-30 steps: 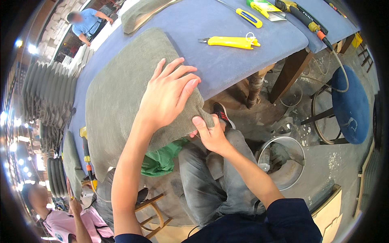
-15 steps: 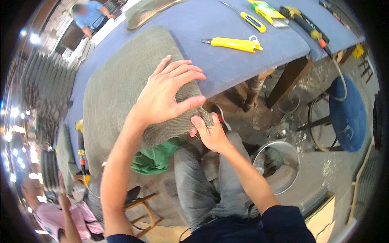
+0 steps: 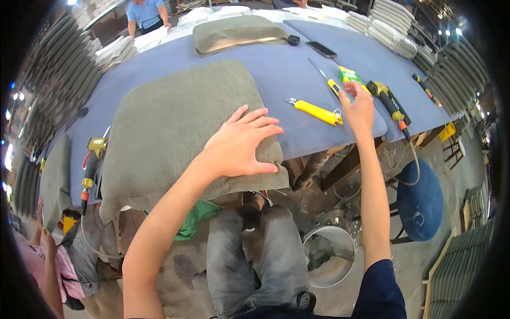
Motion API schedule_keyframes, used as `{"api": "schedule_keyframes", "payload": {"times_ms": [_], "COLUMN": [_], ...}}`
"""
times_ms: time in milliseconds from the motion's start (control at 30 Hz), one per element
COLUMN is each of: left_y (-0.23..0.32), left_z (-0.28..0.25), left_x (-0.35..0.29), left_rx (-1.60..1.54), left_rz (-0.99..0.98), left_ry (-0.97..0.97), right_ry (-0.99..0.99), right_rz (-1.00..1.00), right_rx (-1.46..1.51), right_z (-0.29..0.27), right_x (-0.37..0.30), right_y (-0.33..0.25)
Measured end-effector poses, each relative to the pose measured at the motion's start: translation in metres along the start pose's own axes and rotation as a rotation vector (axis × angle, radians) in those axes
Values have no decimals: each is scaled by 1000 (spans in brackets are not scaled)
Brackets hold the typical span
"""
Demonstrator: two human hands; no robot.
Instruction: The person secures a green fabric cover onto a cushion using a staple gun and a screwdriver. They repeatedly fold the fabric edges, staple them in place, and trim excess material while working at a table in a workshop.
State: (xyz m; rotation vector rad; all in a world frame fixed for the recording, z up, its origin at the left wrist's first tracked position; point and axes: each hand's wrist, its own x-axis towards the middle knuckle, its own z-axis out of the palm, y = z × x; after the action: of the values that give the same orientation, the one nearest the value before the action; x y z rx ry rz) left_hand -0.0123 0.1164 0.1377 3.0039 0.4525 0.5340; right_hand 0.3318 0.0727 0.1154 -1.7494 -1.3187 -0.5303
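A grey-green fabric-covered cushion lies on the blue padded table, its near edge jutting past the table. My left hand rests flat on its right side, fingers spread. The fabric's loose corner hangs at the near right. Out to the right, my right hand has its fingers curled round the handle of a yellow-and-blue screwdriver; the shaft points away from me. Beside that hand lie a yellow cutter-like tool with a white ring and a green-and-yellow packet.
Air tools lie to the right and left, with hoses hanging down. Farther back are another cushion and a phone. Below stand a metal bucket and blue stool. Co-workers are at the far side and left.
My right hand has left the cushion's corner and moved right and away to the screwdriver. My left hand stays on the cushion. The view has shifted, showing more of the table's far side.
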Motion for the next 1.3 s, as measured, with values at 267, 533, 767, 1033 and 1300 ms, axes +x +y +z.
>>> {"api": "schedule_keyframes", "payload": {"times_ms": [267,533,767,1033,1300], "left_y": [-5,-7,-2,-6,-15], "left_z": [16,15,13,14,21], "left_x": [-1,-11,-6,-3,-11], "left_rx": [-26,-14,-26,-13,-47], "left_rz": [22,-3,9,19,89], "left_ry": [104,90,108,103,148], "right_ry": [-221,-317,-127,-70,-263], "right_rz": [189,76,-167,-91,104], "right_rx": [-19,894,996,1054,642], "right_z": [49,-42,-65,-70,-23], "right_x": [30,-50,-66,-52,-39], "right_y": [60,-127,-146,-159,-53]}}
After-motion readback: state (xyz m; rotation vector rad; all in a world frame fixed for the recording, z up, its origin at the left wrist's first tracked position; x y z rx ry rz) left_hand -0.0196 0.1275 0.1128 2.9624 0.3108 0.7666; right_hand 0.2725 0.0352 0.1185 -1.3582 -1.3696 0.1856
